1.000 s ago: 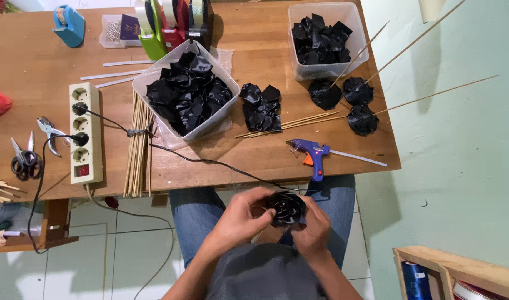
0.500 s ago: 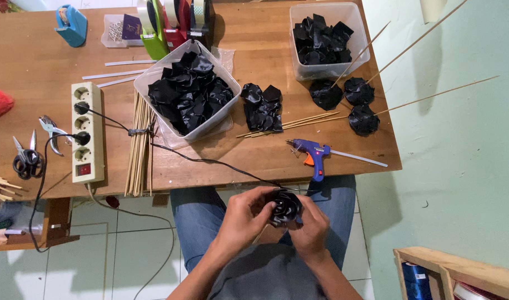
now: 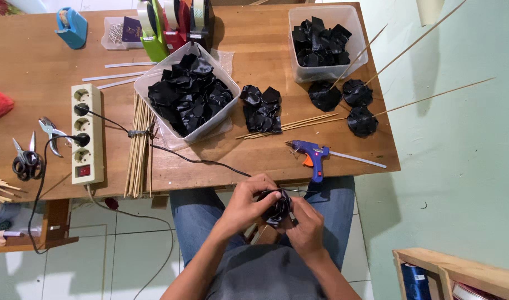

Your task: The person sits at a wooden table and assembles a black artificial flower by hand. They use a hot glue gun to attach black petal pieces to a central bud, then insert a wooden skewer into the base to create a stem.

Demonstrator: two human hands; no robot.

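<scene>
Two hands, left hand [image 3: 249, 201] and right hand [image 3: 305, 223], are closed around one glossy black folded-paper rosette [image 3: 275, 206] just off the wooden bench's [image 3: 254, 158] near edge, beside the blue glue gun [image 3: 313, 153].

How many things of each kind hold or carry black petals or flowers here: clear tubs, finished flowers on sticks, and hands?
Clear tubs: 2, one and another
Flowers on sticks: 3, at
Hands on a black flower: 2, left hand, right hand
Total: 7

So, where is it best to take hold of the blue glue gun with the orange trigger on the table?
Grip the blue glue gun by its handle, coming from the table's near edge: it lies flat, handle toward the person, nozzle pointing left, clear stick trailing right.
</scene>
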